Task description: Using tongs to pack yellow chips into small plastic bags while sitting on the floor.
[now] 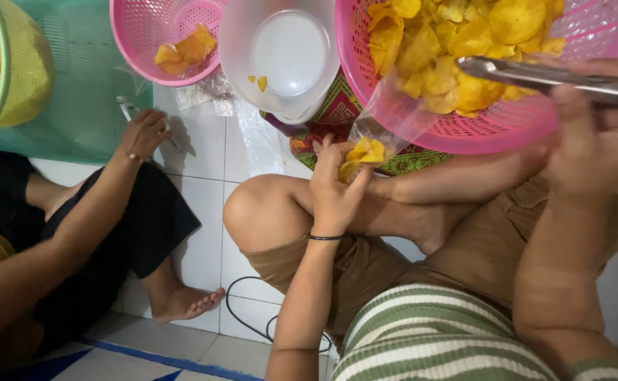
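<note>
Up close, the person's left hand (pixel 333 187) grips the mouth of a clear plastic bag (pixel 386 123) holding a few yellow chips (pixel 364 153), just below the rim of a big pink basket (pixel 492 130) heaped with chips. Their right hand (pixel 594 137) is closed around metal tongs (pixel 548 77) lying across that basket. Nearby, a co-worker's hand (pixel 142 132) rests on the white tiled floor (pixel 206 155).

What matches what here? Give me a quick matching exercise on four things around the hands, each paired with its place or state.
1. metal tongs
2. clear plastic bag
3. small pink basket
4. clear plastic bowl

a. nearly empty, a few chip bits inside
b. held in the right hand
c. held open by the left hand
d. top left, holding a few chips

Pairs: 1-b, 2-c, 3-d, 4-a
</note>
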